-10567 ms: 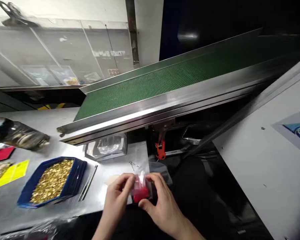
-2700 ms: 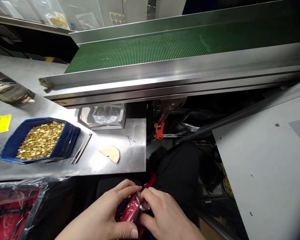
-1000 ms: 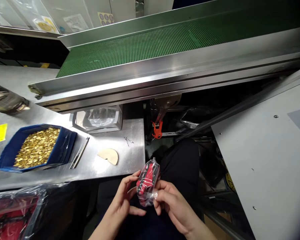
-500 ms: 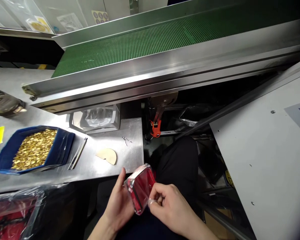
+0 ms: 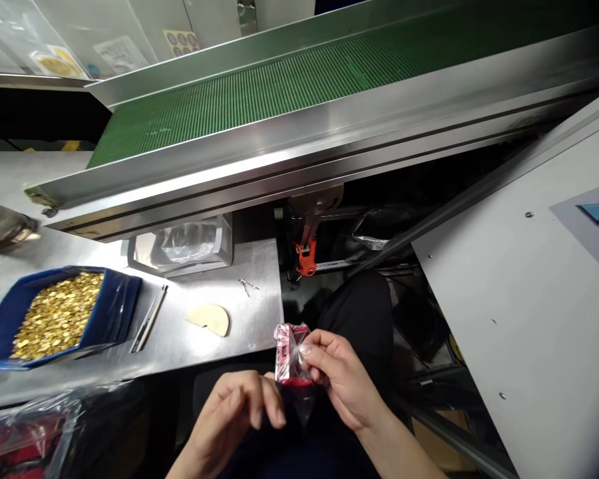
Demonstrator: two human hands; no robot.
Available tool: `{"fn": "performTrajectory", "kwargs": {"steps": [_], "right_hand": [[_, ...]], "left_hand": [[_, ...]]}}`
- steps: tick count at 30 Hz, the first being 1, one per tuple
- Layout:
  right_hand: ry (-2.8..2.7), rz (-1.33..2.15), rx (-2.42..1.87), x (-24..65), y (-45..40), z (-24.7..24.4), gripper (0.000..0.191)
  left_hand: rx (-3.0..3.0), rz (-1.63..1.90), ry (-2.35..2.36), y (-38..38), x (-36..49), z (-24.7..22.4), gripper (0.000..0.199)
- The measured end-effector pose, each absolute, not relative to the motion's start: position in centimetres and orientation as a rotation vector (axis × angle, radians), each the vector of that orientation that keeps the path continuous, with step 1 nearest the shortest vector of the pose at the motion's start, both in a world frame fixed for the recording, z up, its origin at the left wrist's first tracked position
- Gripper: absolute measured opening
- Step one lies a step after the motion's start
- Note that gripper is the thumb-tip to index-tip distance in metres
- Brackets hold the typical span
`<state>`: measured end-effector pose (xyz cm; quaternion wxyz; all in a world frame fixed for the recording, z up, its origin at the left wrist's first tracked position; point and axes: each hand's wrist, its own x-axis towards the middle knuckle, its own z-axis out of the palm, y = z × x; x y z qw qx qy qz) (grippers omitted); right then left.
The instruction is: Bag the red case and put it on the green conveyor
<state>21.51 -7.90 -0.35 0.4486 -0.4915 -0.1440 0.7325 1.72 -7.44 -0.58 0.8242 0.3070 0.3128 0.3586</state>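
My right hand [image 5: 342,376] pinches the gathered clear film of a small plastic-wrapped red case [image 5: 285,356] between thumb and fingers. The case is held over my lap, just off the front corner of the metal table, with a pale side strip facing left. A loose tail of film hangs below it. Close by on the left is my left hand [image 5: 239,402], its fingers bent and apart, holding nothing that I can see. Whether a rear fingertip touches the case I cannot tell.
On the metal table [image 5: 180,362] are a blue bin [image 5: 114,313] of gold pieces, a slim knife-like tool [image 5: 148,319], a cream half-round piece [image 5: 210,319] and small tweezers-like metal [image 5: 248,286]. A green conveyor [image 5: 229,93] crosses behind. Red items lie in a lined box [image 5: 70,426].
My left hand has come off the red case, its fingers now curled beside it. The case has turned edge-on and risen slightly in my right hand. The view has shifted slightly.
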Motion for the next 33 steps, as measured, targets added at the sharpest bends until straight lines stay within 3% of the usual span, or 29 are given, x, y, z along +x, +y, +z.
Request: {"fn": "performTrajectory", "kwargs": {"steps": [7,12,17,25,33], "right_hand": [[-1.209,1.796,-1.215,22.2,-7.9,3.8,0.003],[-1.874,1.313,-1.269,20.5,-10.1,2.9,0.018],[-1.789,1.086,-1.622,20.5,-11.1,0.8,0.017],[-1.214,1.272,-1.728,20.9,-9.4,0.0,0.012],[-1.151,1.425,-1.421,21.0,-8.3,2.0,0.007]], "left_hand": [[0.111,0.493,0.753,-7.7,3.4,-3.2,0.064],[0.014,0.568,0.673,-6.2,4.2,-2.4,0.065],[-0.019,0.889,0.789,-4.6,3.1,-1.0,0.046],[0.157,0.973,0.595,-5.7,2.6,-0.4,0.019],[-0.029,0.729,0.72,-9.0,5.6,-4.1,0.036]]}}
